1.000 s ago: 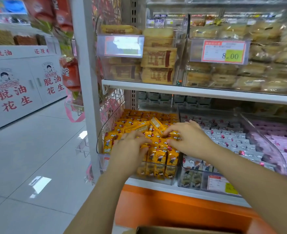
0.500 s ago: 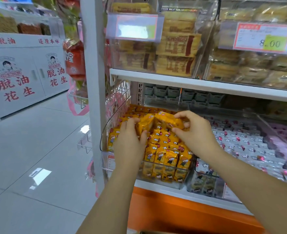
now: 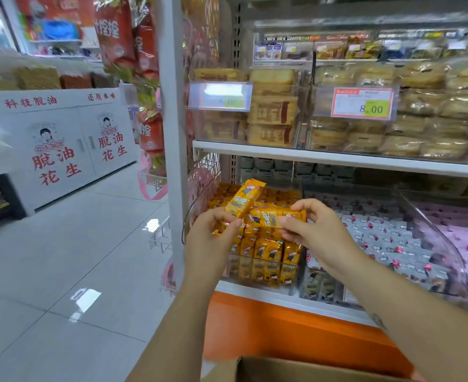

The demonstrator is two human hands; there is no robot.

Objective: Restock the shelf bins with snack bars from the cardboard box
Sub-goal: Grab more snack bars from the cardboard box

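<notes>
My left hand [image 3: 213,238] pinches the lower end of a yellow snack bar [image 3: 245,198] that stands tilted upward. My right hand [image 3: 314,230] grips a second yellow snack bar [image 3: 271,217] lying sideways. Both bars are held just above the clear shelf bin [image 3: 197,205], which is packed with rows of the same yellow bars [image 3: 266,249]. The rim of the cardboard box [image 3: 296,366] shows at the bottom edge, below my forearms.
A bin of grey-wrapped bars [image 3: 387,238] and a bin of pink ones [image 3: 464,232] stand to the right. The shelf above [image 3: 337,158] carries boxed cakes and a price tag [image 3: 362,103]. A white upright post [image 3: 172,133] stands left of the bins, with tiled aisle floor beyond.
My hands have lifted off the packed rows, each with a yellow bar. The left bar now stands tilted up and the right one lies sideways. The view has dropped, showing the cardboard box.
</notes>
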